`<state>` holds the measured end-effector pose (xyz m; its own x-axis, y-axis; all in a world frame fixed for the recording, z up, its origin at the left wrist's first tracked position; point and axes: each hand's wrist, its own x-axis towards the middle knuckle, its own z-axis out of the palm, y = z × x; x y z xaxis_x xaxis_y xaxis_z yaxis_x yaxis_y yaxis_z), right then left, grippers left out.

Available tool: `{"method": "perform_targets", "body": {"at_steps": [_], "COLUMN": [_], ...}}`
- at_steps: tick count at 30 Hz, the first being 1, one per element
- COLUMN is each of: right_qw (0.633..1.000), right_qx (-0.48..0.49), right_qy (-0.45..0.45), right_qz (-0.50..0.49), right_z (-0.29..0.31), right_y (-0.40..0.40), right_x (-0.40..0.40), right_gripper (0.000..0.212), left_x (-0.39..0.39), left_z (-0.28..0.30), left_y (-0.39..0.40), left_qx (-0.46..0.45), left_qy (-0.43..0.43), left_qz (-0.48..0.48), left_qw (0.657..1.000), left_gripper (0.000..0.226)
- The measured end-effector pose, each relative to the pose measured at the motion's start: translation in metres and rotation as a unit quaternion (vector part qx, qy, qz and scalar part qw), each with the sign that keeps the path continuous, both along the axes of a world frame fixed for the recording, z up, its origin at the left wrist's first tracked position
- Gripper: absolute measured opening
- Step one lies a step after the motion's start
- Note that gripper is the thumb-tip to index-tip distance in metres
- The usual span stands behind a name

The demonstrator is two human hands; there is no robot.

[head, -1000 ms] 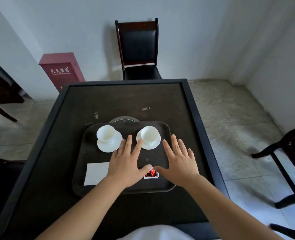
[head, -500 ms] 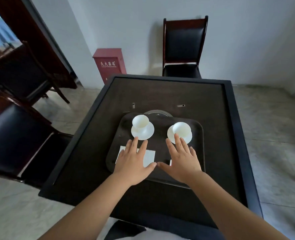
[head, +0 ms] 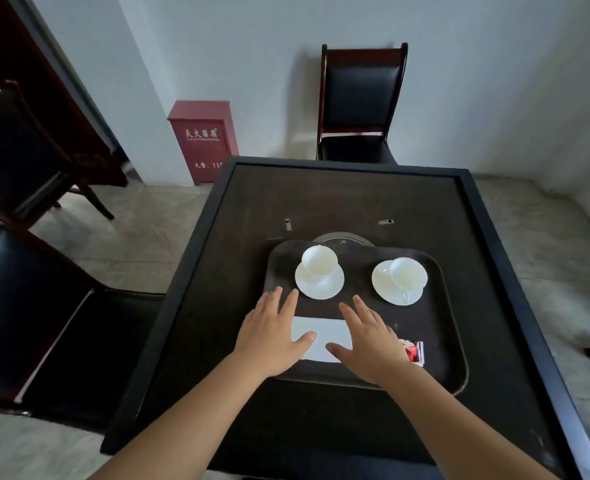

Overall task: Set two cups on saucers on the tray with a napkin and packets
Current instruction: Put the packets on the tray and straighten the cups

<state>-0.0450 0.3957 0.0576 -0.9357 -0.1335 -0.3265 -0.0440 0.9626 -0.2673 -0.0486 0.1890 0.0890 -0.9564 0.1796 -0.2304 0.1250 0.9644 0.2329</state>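
Both hands have slid left across the dark rounded plastic tray [head: 439, 341]! The left hand [head: 269, 337] lies flat, fingers spread wide, at the tray's 8 o'clock; the right hand [head: 369, 344] is flat too, fingers wide, holding nothing. Between the thumbs shows the white folded paper napkin [head: 321, 336], and the red-and-white printed packets [head: 414, 351] now peek out at 4 o'clock. The two white porcelain cups [head: 319, 259] stand on round white saucers [head: 319, 284] from 11 to 1 o'clock. I'd call the set-up all but complete
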Motion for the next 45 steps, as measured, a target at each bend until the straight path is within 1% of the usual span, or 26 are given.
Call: {"method": "perform_targets", "body": {"at_steps": [5, 9, 12, 14, 16, 18, 20, 22, 24, 27, 29, 32, 33, 37, 40, 43, 45], "right_qw": [1.000, 1.000, 0.999, 0.999, 0.999, 0.998, 0.998, 0.999, 0.999, 0.997, 0.997, 0.998, 0.999, 0.999, 0.998, 0.999, 1.000], "right_qx": [-0.006, -0.008, -0.017, -0.032, -0.038, -0.044, -0.048, -0.042, -0.026, 0.004, 0.007, -0.003, -0.005, 0.021, 0.040, 0.009, -0.014], "right_qy": [-0.016, -0.003, 0.001, 0.006, 0.002, -0.011, -0.019, -0.025, -0.034, -0.040, -0.042, -0.029, -0.023, -0.011, -0.035, -0.040, -0.004], "right_qz": [-0.020, -0.021, -0.029, -0.034, -0.034, -0.033, -0.024, 0.001, 0.031, 0.061, 0.065, 0.050, 0.043, 0.022, 0.016, -0.010, -0.021], "right_z": [0.000, 0.004, 0.007, 0.009, 0.010, 0.009, 0.007, 0.005, 0.002, -0.006, -0.010, -0.015, -0.016, -0.017, -0.015, -0.016, -0.019], "right_y": [-0.020, -0.021, -0.015, -0.012, -0.009, -0.009, -0.011, -0.015, -0.021, -0.025, -0.025, -0.024, -0.023, -0.019, -0.014, -0.009, -0.006], "right_x": [-0.018, -0.044, -0.069, -0.089, -0.111, -0.132, -0.150, -0.164, -0.173, -0.180, -0.181, -0.179, -0.179, -0.179, -0.181, -0.179, -0.177], "right_gripper": [0.088, 0.085, 0.081, 0.078, 0.076, 0.075, 0.074, 0.073, 0.072, 0.073, 0.072, 0.067, 0.066, 0.059, 0.055, 0.042, 0.034], "left_x": [-0.037, -0.068, -0.088, -0.100, -0.116, -0.132, -0.145, -0.151, -0.152, -0.153, -0.154, -0.155, -0.154, -0.155, -0.156, -0.157, -0.157], "left_z": [-0.009, -0.016, -0.020, -0.022, -0.026, -0.031, -0.038, -0.046, -0.053, -0.062, -0.065, -0.064, -0.064, -0.070, -0.073, -0.076, -0.077], "left_y": [-0.018, -0.012, -0.001, 0.010, 0.020, 0.028, 0.033, 0.037, 0.040, 0.044, 0.044, 0.042, 0.041, 0.035, 0.034, 0.032, 0.031], "left_qx": [0.032, 0.067, 0.116, 0.169, 0.245, 0.299, 0.305, 0.300, 0.308, 0.351, 0.370, 0.425, 0.436, 0.443, 0.448, 0.434, 0.435], "left_qy": [-0.011, -0.022, -0.032, -0.040, -0.070, -0.104, -0.132, -0.159, -0.182, -0.211, -0.237, -0.278, -0.278, -0.230, -0.218, -0.217, -0.211], "left_qz": [-0.020, -0.015, -0.003, 0.030, 0.087, 0.159, 0.214, 0.243, 0.272, 0.304, 0.320, 0.373, 0.383, 0.393, 0.395, 0.365, 0.350], "left_qw": [0.999, 0.997, 0.993, 0.984, 0.963, 0.935, 0.919, 0.909, 0.893, 0.860, 0.839, 0.776, 0.766, 0.772, 0.772, 0.794, 0.802], "left_gripper": [0.084, 0.083, 0.074, 0.066, 0.063, 0.067, 0.073, 0.075, 0.068, 0.050, 0.046, 0.038, 0.036, 0.034, 0.034, 0.041, 0.042]}}
